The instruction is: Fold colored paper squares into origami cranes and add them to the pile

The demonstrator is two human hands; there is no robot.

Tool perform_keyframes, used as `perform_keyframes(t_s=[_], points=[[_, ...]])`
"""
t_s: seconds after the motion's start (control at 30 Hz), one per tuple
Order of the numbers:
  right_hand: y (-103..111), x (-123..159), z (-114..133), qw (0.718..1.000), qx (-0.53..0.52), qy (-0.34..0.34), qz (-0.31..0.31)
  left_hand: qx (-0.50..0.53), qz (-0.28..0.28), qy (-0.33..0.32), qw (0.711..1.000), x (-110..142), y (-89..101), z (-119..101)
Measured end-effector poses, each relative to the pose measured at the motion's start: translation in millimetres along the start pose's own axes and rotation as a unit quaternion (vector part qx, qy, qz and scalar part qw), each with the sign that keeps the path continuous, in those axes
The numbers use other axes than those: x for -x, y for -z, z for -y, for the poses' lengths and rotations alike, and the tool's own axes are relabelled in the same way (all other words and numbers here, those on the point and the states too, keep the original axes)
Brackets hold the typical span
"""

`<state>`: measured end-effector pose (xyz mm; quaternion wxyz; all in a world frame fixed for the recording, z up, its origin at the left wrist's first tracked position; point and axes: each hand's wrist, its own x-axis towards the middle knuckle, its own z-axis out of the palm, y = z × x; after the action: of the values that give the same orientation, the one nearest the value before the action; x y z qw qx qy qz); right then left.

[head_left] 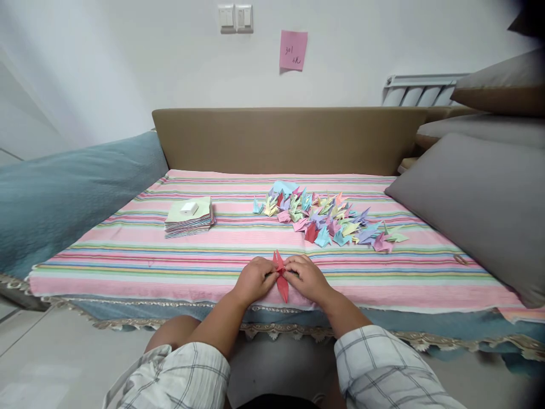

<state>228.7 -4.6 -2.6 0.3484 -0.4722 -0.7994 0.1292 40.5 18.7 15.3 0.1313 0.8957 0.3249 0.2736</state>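
Observation:
A folded red origami paper (283, 288) with narrow points lies between my two hands near the front edge of the striped cloth. My left hand (256, 279) pinches its left side with thumb and fingers. From the right, my right hand (307, 277) grips the other side in the same way. Two slim tips stick up past my fingers, and a broader point faces me. The middle of the paper is partly covered by my fingertips. Beyond my hands lies a heap of folded paper cranes (326, 218) in many colours.
A stack of square papers (189, 224) with a small white block (189, 208) on top sits to the left. Grey cushions (472, 199) fill the right end. A brown backrest (281, 139) runs along the wall, and a blue-covered armrest (80, 187) stands at left.

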Motion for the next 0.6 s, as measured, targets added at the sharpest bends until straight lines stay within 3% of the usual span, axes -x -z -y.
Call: perform_keyframes(t_s=[0.2, 0.43, 0.6], points=[[-6, -2, 1, 0.999, -0.009, -0.042, -0.020, -0.031, -0.048, 0.013, 0.998, -2, -3.1, -1], [-13, -2, -2, 0.998, -0.015, -0.053, -0.040, -0.034, -0.041, 0.039, 0.998, -4, -6.0, 3], [-9, -1, -5, 0.998, -0.023, -0.045, -0.027, -0.014, -0.043, 0.024, 0.999, -1, -4.0, 4]])
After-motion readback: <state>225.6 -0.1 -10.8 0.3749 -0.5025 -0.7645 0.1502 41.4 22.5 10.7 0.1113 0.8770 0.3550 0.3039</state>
